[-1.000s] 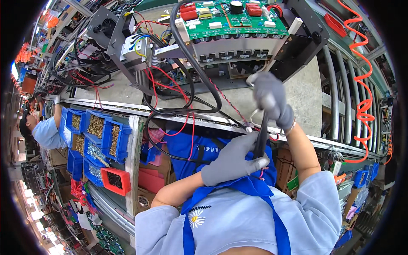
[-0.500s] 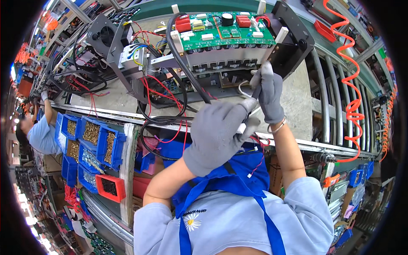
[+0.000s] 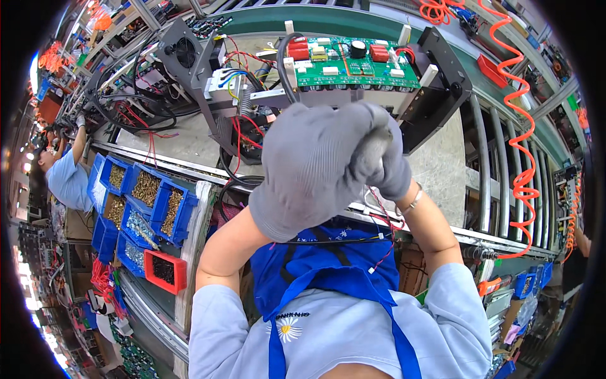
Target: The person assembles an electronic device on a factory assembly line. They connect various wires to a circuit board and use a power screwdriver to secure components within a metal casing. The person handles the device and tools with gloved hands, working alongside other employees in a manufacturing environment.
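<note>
Metal box point(image 3: 442, 85), dark and open, stands on the pale table point(image 3: 445, 180) at 12 o'clock from the person's hands, with a green circuit board point(image 3: 374, 80) lying across its top. The 2 gloved hands are together just in front of it, hiding its lower front. The left hand point(image 3: 306, 174) overlaps the right hand point(image 3: 388, 158) in view, and both are curled; I cannot tell what, if anything, they are clamped on. Red wires point(image 3: 392, 222) hang near them at 5 o'clock, with a white plug point(image 3: 371, 270) below.

A fan point(image 3: 184, 52) sits at 10 o'clock. Blue bins point(image 3: 182, 221) of small metal parts cluster at 9 o'clock, and a red bin point(image 3: 182, 273) of dark bits sits at 8. An orange coiled hose point(image 3: 522, 180) hangs at 3 o'clock, beside metal rollers point(image 3: 483, 164). Well apart, at 9 o'clock, is a co-worker point(image 3: 68, 180) in pale blue.
</note>
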Motion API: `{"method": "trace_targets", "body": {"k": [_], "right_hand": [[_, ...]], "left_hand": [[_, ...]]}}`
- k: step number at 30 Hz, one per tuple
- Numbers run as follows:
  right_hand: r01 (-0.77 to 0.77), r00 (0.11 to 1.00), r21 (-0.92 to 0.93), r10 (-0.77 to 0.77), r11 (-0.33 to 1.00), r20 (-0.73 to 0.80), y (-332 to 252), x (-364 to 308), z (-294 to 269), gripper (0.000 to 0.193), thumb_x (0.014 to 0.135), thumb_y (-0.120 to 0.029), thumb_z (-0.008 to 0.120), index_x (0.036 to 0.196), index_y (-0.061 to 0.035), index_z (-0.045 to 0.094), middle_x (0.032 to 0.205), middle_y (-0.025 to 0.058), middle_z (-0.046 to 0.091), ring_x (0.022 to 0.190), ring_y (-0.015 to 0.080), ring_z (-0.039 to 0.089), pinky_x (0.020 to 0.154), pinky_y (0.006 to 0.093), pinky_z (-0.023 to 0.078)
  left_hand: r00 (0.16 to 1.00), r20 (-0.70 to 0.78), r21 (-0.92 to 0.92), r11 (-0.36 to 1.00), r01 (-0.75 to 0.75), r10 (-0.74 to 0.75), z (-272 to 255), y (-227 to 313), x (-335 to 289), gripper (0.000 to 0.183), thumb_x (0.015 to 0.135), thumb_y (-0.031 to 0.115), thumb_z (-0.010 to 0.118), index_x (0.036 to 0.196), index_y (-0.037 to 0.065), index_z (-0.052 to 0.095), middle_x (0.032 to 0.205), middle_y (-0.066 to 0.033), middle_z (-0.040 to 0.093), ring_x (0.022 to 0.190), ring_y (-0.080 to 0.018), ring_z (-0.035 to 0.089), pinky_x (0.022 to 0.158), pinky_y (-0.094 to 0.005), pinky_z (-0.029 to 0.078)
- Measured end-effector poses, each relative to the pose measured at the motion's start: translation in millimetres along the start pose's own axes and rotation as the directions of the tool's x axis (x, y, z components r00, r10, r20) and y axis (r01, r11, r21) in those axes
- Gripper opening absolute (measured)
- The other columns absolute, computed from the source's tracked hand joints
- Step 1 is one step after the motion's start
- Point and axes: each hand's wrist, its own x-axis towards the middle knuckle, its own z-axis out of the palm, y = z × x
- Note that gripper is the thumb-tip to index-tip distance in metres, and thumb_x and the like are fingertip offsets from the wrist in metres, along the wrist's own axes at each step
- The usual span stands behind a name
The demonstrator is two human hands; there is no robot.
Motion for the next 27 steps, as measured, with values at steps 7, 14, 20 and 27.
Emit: {"method": "trace_targets", "body": {"k": [7, 14, 20, 27], "right_hand": [[-0.337, 0.929, -0.042, 0.340, 0.941, 0.144, -13.2, 86.5, -11.3, 0.026, 0.094, -0.023, 0.054, 0.105, -0.0007, 0.062, 0.072, 0.0127, 0.058, 0.063, 0.0230, 0.057, 0.061, 0.0323, 0.047], [0.095, 0.833, -0.572, 0.250, 0.815, 0.494, 43.5, 147.7, -9.9, 0.025, 0.093, -0.027, 0.050, 0.102, -0.0092, 0.064, 0.080, 0.0177, 0.063, 0.075, 0.0372, 0.061, 0.066, 0.0436, 0.048], [-0.054, 0.878, -0.548, 0.301, 0.835, 0.372, 78.7, 143.5, -12.4, 0.029, 0.095, -0.028, 0.050, 0.106, -0.0025, 0.061, 0.071, 0.0153, 0.058, 0.065, 0.0256, 0.056, 0.063, 0.0379, 0.045], [-0.147, 0.914, -0.466, 0.300, 0.873, 0.274, 96.3, 123.1, -27.4, 0.033, 0.095, -0.033, 0.047, 0.105, -0.0058, 0.062, 0.083, 0.0198, 0.063, 0.078, 0.0359, 0.061, 0.072, 0.0413, 0.047]], "left_hand": [[0.902, -0.279, 0.021, 0.937, 0.348, -0.328, -24.5, -64.3, 19.3, 0.045, 0.091, 0.039, 0.059, 0.120, 0.005, 0.057, 0.083, -0.0057, 0.066, 0.075, -0.0148, 0.062, 0.071, -0.0306, 0.049], [0.766, 0.102, 0.426, 0.724, 0.543, -0.635, -26.7, -93.4, 23.5, 0.077, 0.082, 0.044, 0.069, 0.143, 0.013, 0.034, 0.091, -0.0128, 0.069, 0.087, -0.0283, 0.068, 0.076, -0.0417, 0.052], [0.706, 0.135, 0.373, 0.695, 0.614, -0.696, -10.3, -76.7, 1.9, 0.082, 0.081, 0.034, 0.067, 0.148, 0.015, 0.022, 0.090, -0.0185, 0.067, 0.083, -0.0338, 0.067, 0.076, -0.0438, 0.053], [0.902, 0.040, -0.287, 0.860, 0.423, -0.431, -133.7, -95.5, 78.0, 0.052, 0.088, 0.000, 0.058, 0.138, 0.008, 0.046, 0.108, -0.0064, 0.067, 0.083, -0.0103, 0.064, 0.070, -0.0176, 0.050]]}}
